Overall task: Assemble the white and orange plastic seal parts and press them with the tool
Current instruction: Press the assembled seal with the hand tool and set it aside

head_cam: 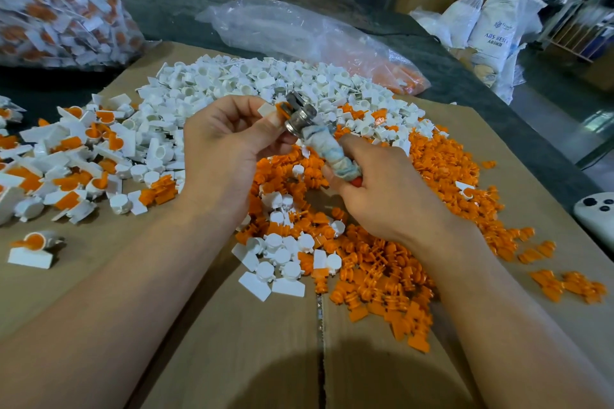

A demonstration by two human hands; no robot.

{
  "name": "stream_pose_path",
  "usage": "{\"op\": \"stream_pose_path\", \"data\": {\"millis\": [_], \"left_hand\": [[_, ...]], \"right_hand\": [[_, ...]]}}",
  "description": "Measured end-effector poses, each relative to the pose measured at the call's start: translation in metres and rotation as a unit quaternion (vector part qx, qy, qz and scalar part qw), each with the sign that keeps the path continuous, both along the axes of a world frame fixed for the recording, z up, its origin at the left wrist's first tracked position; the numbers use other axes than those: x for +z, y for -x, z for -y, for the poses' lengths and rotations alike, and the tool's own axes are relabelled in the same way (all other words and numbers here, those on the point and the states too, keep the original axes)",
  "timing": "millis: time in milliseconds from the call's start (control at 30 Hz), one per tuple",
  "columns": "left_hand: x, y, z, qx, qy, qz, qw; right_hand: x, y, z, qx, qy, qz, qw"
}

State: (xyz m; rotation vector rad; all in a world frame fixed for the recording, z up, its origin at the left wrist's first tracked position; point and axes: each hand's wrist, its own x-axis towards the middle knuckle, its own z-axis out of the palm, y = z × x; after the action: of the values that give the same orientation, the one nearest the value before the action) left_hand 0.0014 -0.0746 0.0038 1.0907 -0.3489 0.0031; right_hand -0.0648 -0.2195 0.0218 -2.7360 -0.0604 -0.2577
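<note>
Shiny metal tool (300, 111), cloth-wrapped handle (334, 151)

Cardboard (232, 342) bears white parts (252, 76), orange parts (382, 276).

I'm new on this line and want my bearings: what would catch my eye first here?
At centre, the left hand pinches a seal against the metal head of the tool, whose rag-wrapped handle the right hand grips. Below them on the cardboard spread an orange pile at right and a white pile behind, with assembled seals at left.
</note>
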Motion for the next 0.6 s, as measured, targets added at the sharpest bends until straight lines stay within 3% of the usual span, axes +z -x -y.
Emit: {"op": "stream_pose_path", "data": {"millis": [400, 600], "left_hand": [[0.0005, 0.0011, -0.001, -0.001, 0.002, -0.018, 1.0], [0.0026, 0.0016, -0.0035, -0.005, 0.023, -0.017, 1.0]], "right_hand": [[-0.0005, -0.0009, -0.003, -0.004, 0.018, -0.006, 1.0], [-0.0024, 0.0001, -0.0056, -0.002, 0.023, 0.035, 0.999]]}}
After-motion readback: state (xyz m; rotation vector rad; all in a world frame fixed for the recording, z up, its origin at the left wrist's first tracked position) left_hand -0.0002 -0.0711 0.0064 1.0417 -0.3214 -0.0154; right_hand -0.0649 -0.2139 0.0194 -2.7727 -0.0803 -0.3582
